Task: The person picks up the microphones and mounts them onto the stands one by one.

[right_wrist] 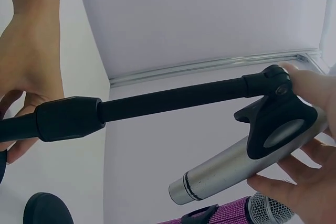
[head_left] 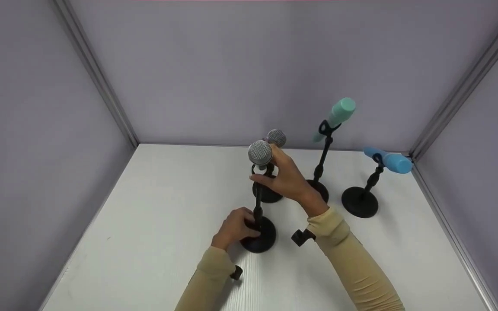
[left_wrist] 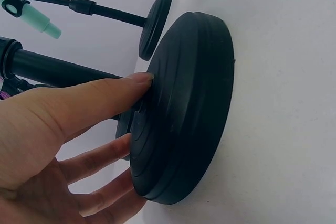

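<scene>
A silver microphone (head_left: 260,153) with a mesh head sits in the black clip (right_wrist: 283,124) of a desk stand. My right hand (head_left: 290,179) holds the microphone and clip from the right, the thumb by the clip joint and the fingers along the silver body. Low down, my left hand (head_left: 235,226) grips the stand's round black base (left_wrist: 191,103). Its thumb presses the base's top beside the pole (right_wrist: 173,99), while the other fingers reach round the rim. Right behind stands another microphone (head_left: 276,138), its body pink and glittery in the right wrist view.
To the right, a mint-green microphone (head_left: 342,110) tilts upward on a tall stand. Farther right, a blue microphone (head_left: 396,163) rests on a shorter stand. Grey panels (head_left: 205,73) enclose the white table (head_left: 158,207) at the back and both sides.
</scene>
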`<state>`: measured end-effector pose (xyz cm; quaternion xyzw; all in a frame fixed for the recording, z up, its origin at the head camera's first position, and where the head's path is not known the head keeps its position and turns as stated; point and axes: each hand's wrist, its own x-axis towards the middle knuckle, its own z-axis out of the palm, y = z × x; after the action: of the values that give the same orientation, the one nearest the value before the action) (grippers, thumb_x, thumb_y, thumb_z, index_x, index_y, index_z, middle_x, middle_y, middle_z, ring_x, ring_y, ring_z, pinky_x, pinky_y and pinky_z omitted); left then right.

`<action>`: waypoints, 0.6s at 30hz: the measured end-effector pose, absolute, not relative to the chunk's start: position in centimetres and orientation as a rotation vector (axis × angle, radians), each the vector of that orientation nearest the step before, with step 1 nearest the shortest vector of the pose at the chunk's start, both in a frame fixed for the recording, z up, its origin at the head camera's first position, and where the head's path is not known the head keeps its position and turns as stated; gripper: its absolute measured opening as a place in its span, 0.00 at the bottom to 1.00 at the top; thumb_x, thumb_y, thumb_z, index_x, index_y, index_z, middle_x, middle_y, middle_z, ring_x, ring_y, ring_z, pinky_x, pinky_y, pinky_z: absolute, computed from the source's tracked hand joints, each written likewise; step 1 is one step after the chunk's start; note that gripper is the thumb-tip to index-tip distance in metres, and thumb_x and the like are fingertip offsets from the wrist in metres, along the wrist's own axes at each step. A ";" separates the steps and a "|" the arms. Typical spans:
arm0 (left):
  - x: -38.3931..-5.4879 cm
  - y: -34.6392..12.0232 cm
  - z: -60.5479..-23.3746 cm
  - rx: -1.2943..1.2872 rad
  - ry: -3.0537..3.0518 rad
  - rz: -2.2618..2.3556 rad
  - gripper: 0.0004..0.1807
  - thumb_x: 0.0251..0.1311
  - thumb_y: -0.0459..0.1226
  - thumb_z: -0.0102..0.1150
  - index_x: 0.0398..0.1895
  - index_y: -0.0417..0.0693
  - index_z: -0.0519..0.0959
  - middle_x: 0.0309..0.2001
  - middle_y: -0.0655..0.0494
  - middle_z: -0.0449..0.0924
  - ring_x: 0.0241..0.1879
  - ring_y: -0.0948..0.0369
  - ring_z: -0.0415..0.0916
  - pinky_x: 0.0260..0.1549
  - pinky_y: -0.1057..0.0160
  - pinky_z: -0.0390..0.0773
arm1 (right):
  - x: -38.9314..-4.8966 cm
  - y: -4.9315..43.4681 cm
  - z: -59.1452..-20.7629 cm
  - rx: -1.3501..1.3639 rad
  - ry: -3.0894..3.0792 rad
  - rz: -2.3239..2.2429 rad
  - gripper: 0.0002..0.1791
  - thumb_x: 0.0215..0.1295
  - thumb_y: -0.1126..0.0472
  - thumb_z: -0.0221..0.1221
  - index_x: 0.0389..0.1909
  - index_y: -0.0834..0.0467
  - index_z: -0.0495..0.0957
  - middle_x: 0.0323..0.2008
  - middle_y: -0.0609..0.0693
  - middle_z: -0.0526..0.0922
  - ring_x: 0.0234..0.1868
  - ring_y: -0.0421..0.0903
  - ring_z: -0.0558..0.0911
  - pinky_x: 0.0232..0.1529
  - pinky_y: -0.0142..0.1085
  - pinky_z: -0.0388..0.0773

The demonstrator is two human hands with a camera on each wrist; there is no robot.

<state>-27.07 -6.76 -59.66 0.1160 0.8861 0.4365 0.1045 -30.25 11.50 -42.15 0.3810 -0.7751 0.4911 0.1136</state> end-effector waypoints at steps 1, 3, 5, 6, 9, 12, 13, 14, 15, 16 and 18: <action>-27.1 -6.8 -59.7 0.347 2.612 1.288 0.10 0.47 0.34 0.81 0.34 0.46 0.90 0.49 0.52 0.83 0.54 0.52 0.79 0.58 0.45 0.80 | -30.2 11.5 -42.1 1.113 -2.278 1.437 0.38 0.60 0.62 0.74 0.68 0.66 0.70 0.61 0.61 0.77 0.64 0.51 0.79 0.66 0.45 0.79; -27.1 -6.8 -59.7 0.343 2.608 1.293 0.10 0.47 0.34 0.81 0.34 0.46 0.90 0.50 0.52 0.83 0.54 0.52 0.78 0.58 0.46 0.80 | -30.2 11.4 -42.2 1.107 -2.281 1.418 0.37 0.61 0.62 0.73 0.69 0.66 0.69 0.61 0.61 0.78 0.62 0.51 0.79 0.65 0.45 0.80; -27.1 -6.8 -59.6 0.349 2.610 1.298 0.09 0.47 0.34 0.81 0.33 0.46 0.90 0.49 0.52 0.83 0.54 0.51 0.79 0.58 0.45 0.80 | -30.2 11.4 -42.2 1.108 -2.276 1.397 0.37 0.61 0.62 0.73 0.69 0.66 0.69 0.60 0.61 0.78 0.60 0.51 0.81 0.63 0.46 0.81; -27.1 -6.8 -59.6 0.347 2.610 1.299 0.09 0.47 0.33 0.81 0.33 0.46 0.90 0.49 0.52 0.84 0.54 0.51 0.79 0.58 0.45 0.80 | -30.2 11.3 -42.3 1.111 -2.272 1.389 0.37 0.62 0.62 0.72 0.69 0.66 0.69 0.59 0.61 0.79 0.59 0.51 0.81 0.62 0.46 0.82; -27.1 -6.9 -59.6 0.349 2.619 1.289 0.10 0.46 0.33 0.81 0.32 0.45 0.90 0.49 0.52 0.84 0.54 0.51 0.79 0.58 0.45 0.80 | -30.2 11.3 -42.4 1.117 -2.267 1.369 0.35 0.62 0.62 0.72 0.67 0.67 0.70 0.57 0.61 0.80 0.55 0.54 0.83 0.60 0.48 0.83; -27.1 -6.9 -59.6 0.360 2.631 1.269 0.10 0.46 0.34 0.82 0.32 0.45 0.90 0.49 0.52 0.84 0.54 0.51 0.79 0.57 0.46 0.80 | -30.2 11.2 -42.4 1.122 -2.269 1.374 0.33 0.63 0.62 0.71 0.66 0.67 0.70 0.53 0.61 0.82 0.52 0.56 0.85 0.59 0.48 0.83; -27.1 -7.0 -59.7 0.366 2.631 1.265 0.10 0.46 0.34 0.82 0.32 0.45 0.90 0.49 0.52 0.84 0.53 0.51 0.79 0.57 0.46 0.80 | -30.2 11.2 -42.5 1.122 -2.269 1.378 0.32 0.64 0.62 0.71 0.66 0.67 0.70 0.51 0.62 0.82 0.50 0.56 0.86 0.58 0.48 0.83; -27.1 -7.0 -59.7 0.369 2.631 1.260 0.10 0.46 0.34 0.82 0.33 0.45 0.91 0.49 0.52 0.84 0.53 0.51 0.79 0.57 0.46 0.80 | -30.2 11.2 -42.5 1.122 -2.268 1.384 0.32 0.64 0.62 0.71 0.65 0.66 0.71 0.49 0.62 0.83 0.49 0.56 0.86 0.57 0.48 0.84; -27.1 -7.0 -59.7 0.376 2.632 1.256 0.10 0.46 0.34 0.81 0.33 0.45 0.91 0.49 0.52 0.84 0.53 0.51 0.79 0.57 0.46 0.80 | -30.2 11.2 -42.6 1.121 -2.265 1.390 0.31 0.64 0.62 0.70 0.65 0.66 0.71 0.48 0.62 0.83 0.47 0.55 0.86 0.55 0.48 0.84; -27.1 -7.0 -59.7 0.387 2.634 1.255 0.09 0.46 0.34 0.81 0.32 0.45 0.91 0.49 0.52 0.84 0.53 0.52 0.79 0.57 0.46 0.80 | -30.2 11.2 -42.6 1.121 -2.260 1.399 0.30 0.64 0.62 0.70 0.64 0.66 0.71 0.46 0.63 0.83 0.44 0.54 0.86 0.54 0.48 0.84; -27.1 -7.1 -59.7 0.396 2.634 1.252 0.09 0.47 0.35 0.81 0.32 0.45 0.91 0.49 0.52 0.84 0.52 0.51 0.79 0.56 0.46 0.80 | -30.2 11.1 -42.6 1.121 -2.252 1.414 0.28 0.65 0.61 0.70 0.62 0.65 0.72 0.43 0.63 0.83 0.41 0.54 0.85 0.50 0.49 0.84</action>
<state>-27.14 -7.05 -59.75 0.1337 0.8906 0.4232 0.0990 -30.21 11.11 -42.61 0.3852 -0.7740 0.4860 0.1279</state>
